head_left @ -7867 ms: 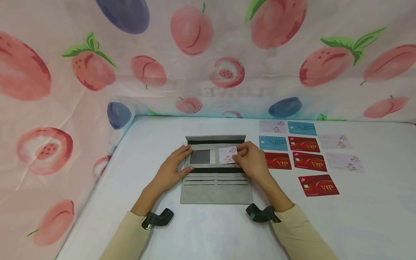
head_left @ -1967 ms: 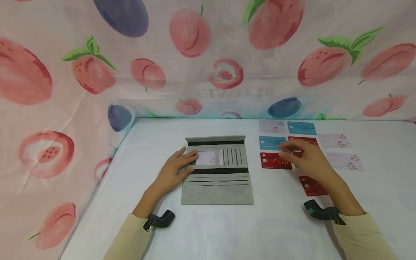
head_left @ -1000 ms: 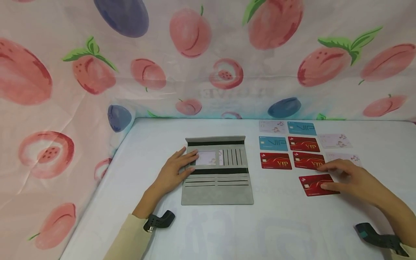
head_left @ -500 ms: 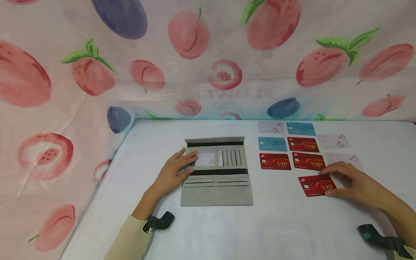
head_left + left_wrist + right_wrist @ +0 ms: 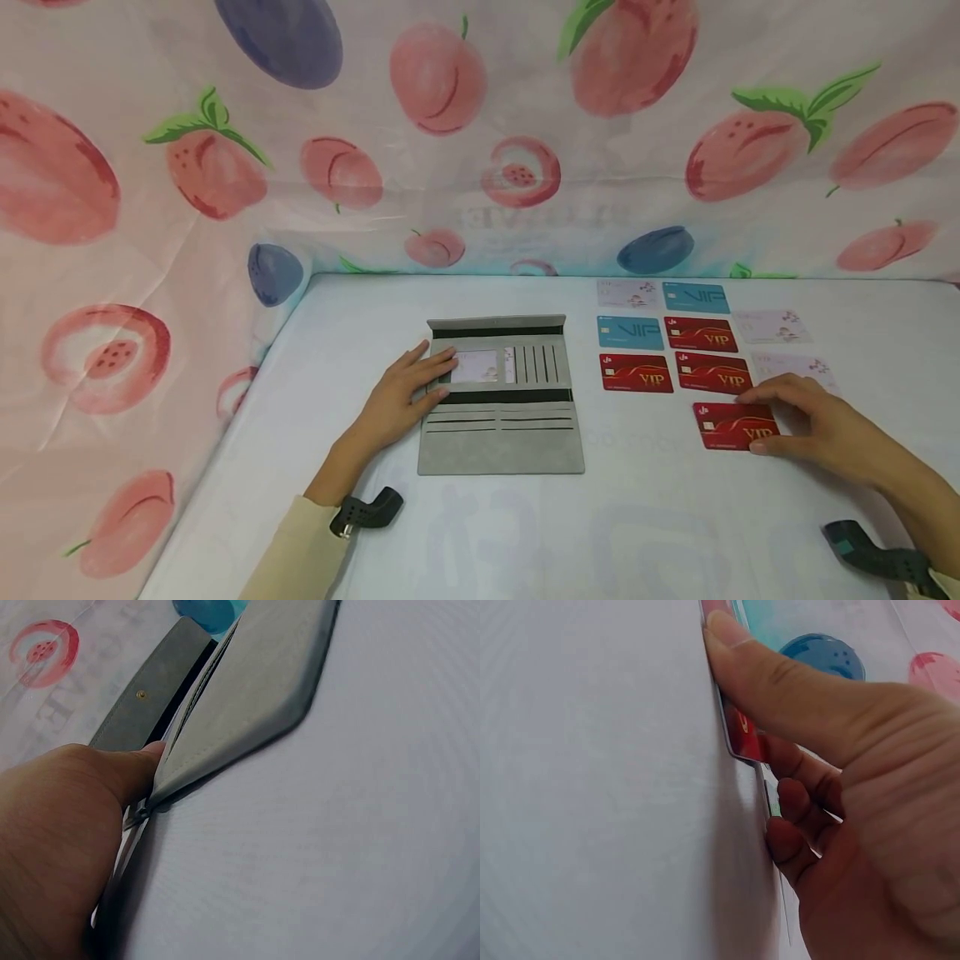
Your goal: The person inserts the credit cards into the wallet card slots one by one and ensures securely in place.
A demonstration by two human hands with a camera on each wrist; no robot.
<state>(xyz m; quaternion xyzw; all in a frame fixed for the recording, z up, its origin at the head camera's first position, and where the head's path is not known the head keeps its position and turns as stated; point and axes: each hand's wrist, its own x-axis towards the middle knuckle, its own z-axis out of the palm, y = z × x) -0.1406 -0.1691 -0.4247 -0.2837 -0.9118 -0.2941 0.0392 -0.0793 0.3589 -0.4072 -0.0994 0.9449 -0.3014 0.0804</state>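
A grey wallet (image 5: 498, 451) lies unfolded on the white table, with a pale floral card (image 5: 475, 367) in its left window. My left hand (image 5: 397, 390) rests on the wallet's left edge, fingers stretched over the window. In the left wrist view the thumb (image 5: 142, 766) touches the wallet's edge beside the raised snap flap (image 5: 150, 697). To the right, my right hand (image 5: 828, 429) pinches the right end of the nearest red VIP card (image 5: 726, 423) between thumb and fingers. The right wrist view shows the thumb (image 5: 769, 679) across that card's edge, hiding much of it.
Beyond the held card lie other red VIP cards (image 5: 636, 372), two blue VIP cards (image 5: 630, 332) and several pale floral cards (image 5: 772, 326). A fruit-print cloth (image 5: 450, 183) hangs behind and left of the table. Each wrist wears a black camera band (image 5: 367, 510).
The right hand has left the wallet, where it held a floral card, and moved right to the nearest red card. That card has just turned slightly straighter. The left hand stays put.
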